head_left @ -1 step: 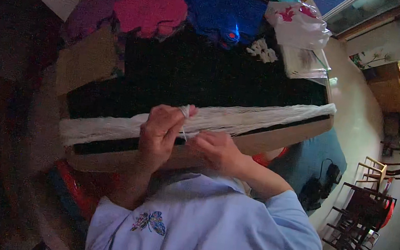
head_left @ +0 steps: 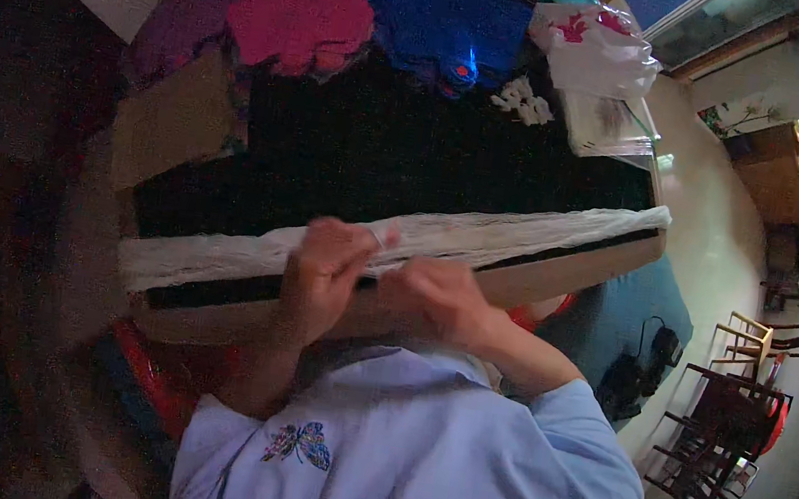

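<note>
Thin white thread (head_left: 380,237) loops the clenched left hand (head_left: 325,265); blurred right hand (head_left: 439,295), grip unclear; long stringy white skein (head_left: 543,230) still lies loose.

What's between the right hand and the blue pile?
In the head view, the white strands come first, just beyond the blurred right hand; past them, the black surface runs up to the blue pile.

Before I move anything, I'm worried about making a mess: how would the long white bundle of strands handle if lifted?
The white bundle would probably be floppy, since its loose strands ripple along the table edge. It looks light, being fine fibre. It may tangle, as strands already stray apart.
</note>
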A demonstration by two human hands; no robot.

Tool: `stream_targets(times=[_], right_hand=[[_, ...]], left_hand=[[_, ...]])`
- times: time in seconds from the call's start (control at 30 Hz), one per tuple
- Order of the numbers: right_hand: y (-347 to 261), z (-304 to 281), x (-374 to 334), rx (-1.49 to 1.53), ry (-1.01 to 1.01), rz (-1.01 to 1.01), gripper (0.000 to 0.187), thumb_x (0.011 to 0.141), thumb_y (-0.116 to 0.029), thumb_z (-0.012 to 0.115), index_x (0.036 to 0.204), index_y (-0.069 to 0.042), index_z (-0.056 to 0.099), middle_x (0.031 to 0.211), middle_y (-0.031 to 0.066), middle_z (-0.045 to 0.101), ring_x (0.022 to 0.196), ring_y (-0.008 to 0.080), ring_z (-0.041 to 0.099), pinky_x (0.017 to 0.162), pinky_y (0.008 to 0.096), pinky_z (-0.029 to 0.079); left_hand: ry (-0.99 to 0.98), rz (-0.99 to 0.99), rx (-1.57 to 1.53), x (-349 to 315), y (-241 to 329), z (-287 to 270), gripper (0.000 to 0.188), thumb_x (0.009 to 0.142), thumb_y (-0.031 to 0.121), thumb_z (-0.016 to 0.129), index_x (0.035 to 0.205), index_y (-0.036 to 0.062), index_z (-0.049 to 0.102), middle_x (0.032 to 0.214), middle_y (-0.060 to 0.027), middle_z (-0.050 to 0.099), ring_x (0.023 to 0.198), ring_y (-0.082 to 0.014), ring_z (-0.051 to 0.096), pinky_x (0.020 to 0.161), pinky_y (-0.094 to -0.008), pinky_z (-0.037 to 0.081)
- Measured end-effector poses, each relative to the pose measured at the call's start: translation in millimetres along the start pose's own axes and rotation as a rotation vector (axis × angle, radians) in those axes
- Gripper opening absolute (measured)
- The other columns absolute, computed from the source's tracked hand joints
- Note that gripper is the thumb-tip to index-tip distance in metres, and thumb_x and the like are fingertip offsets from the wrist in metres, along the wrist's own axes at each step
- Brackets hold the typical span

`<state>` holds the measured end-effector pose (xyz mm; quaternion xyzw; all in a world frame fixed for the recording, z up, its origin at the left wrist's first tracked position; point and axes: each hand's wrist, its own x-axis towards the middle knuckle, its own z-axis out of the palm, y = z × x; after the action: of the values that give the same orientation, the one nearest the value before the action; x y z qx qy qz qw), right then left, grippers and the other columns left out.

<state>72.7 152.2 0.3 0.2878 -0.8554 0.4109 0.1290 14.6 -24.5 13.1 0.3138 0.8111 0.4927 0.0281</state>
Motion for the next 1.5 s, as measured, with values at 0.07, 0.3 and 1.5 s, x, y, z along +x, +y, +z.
stream_targets(times=[0.07, 0.3, 1.5], right_hand=[[5.9, -15.4, 3.4, -0.032, 0.137, 0.085, 0.025, 0.067, -0.016, 0.065, 0.087, -0.004, 0.055, 0.075, 0.01, 0.052, 0.068, 0.0246, 0.055, 0.054, 0.0338, 0.042], [9.7, 7.7, 1.4, -0.152, 0.079, -0.147, 0.022, 0.064, -0.011, 0.064, 0.083, -0.003, 0.055, 0.066, 0.0071, 0.048, 0.059, 0.0233, 0.049, 0.05, 0.0332, 0.038], [1.1, -27.4, 14.5, 0.368, -0.016, 0.236, 0.017, 0.072, -0.007, 0.062, 0.088, -0.002, 0.057, 0.081, 0.0117, 0.059, 0.076, 0.0262, 0.06, 0.063, 0.0307, 0.047]], left_hand=[[-0.161, -0.006, -0.191, -7.2, 14.9, -6.4, 0.012, 0.08, 0.003, 0.055, 0.09, 0.0034, 0.062, 0.084, -0.0111, 0.06, 0.075, -0.0215, 0.056, 0.069, -0.0294, 0.044], [0.072, -0.02, -0.042, -3.3, -4.4, 5.0, 0.012, 0.078, 0.002, 0.06, 0.089, 0.0005, 0.061, 0.083, -0.012, 0.06, 0.078, -0.0182, 0.058, 0.068, -0.0283, 0.045], [-0.361, -0.02, -0.34, 9.9, 20.8, -31.1, 0.017, 0.084, -0.001, 0.049, 0.097, -0.001, 0.06, 0.097, -0.0104, 0.062, 0.09, -0.0177, 0.059, 0.077, -0.0291, 0.046]])
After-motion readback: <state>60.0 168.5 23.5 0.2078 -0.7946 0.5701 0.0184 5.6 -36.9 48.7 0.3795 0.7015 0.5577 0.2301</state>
